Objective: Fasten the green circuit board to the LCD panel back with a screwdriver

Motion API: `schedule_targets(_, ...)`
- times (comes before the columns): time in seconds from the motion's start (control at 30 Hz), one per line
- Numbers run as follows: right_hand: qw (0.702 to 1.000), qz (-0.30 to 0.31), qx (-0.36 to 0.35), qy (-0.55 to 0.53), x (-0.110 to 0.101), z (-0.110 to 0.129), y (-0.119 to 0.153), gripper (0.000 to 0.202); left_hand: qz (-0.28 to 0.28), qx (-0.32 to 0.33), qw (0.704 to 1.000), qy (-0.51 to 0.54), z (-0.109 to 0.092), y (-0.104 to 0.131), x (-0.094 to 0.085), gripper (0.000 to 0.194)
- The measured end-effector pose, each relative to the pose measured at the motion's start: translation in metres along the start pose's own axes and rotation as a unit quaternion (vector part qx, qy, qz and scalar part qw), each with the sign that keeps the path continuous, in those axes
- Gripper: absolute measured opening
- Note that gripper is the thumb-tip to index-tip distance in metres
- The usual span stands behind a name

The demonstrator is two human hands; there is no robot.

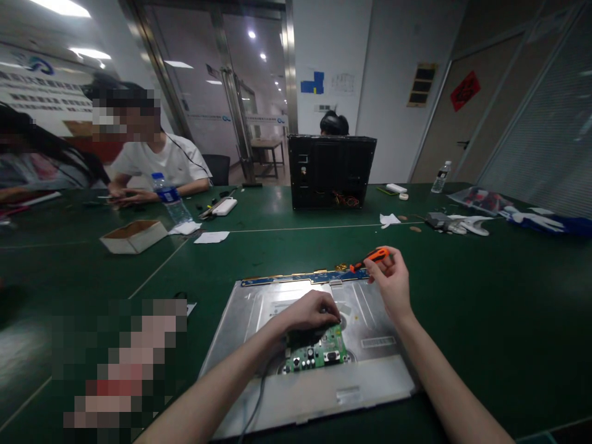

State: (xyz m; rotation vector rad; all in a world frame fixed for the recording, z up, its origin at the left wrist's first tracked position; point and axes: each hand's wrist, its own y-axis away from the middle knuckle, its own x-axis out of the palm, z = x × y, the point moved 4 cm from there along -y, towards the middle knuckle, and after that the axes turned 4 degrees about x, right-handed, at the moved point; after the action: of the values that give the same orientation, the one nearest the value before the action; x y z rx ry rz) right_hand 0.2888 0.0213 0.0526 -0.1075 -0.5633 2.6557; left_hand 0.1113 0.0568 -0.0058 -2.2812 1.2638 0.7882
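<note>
A silver metal panel [370, 370] lies on the green table, with a green circuit board [319, 353] on its middle. Along the panel's far edge runs a narrow blue circuit strip [287, 279]. My left hand [319, 309] is over the upper part of the green board, fingers curled down at its top right corner; whatever they pinch is hidden. In my right hand [393, 277] is an orange and black screwdriver [372, 258], held near the far right corner of the panel, its handle end pointing up to the right. A grey cable [261, 394] runs down from the board.
A black open case [332, 172] stands at the far side, a person behind it. Left are an open box [134, 237], a bottle [171, 200] and two seated people. Gloves [467, 224] and a plastic bag [481, 200] lie far right.
</note>
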Motion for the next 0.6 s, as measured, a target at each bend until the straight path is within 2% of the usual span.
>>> schedule_targets(0.13,0.998,-0.002,-0.027,0.051,-0.003,-0.003,0.010,0.039,0.002,0.006,1.000,0.005,0.001,-0.001,-0.001,0.012)
schedule_targets(0.27,0.989,0.035,-0.074,0.122,0.003,0.006,0.021,0.045,0.001,0.009,1.000,0.012,0.001,-0.001,-0.001,0.011)
schedule_targets(0.47,0.940,0.100,-0.219,0.241,0.017,0.016,0.035,0.043,-0.005,0.013,0.999,0.029,0.001,-0.002,-0.001,0.010)
schedule_targets(0.6,0.933,0.105,-0.238,0.249,0.019,0.014,0.036,0.041,-0.010,0.013,0.999,0.040,0.002,-0.002,0.000,0.009)
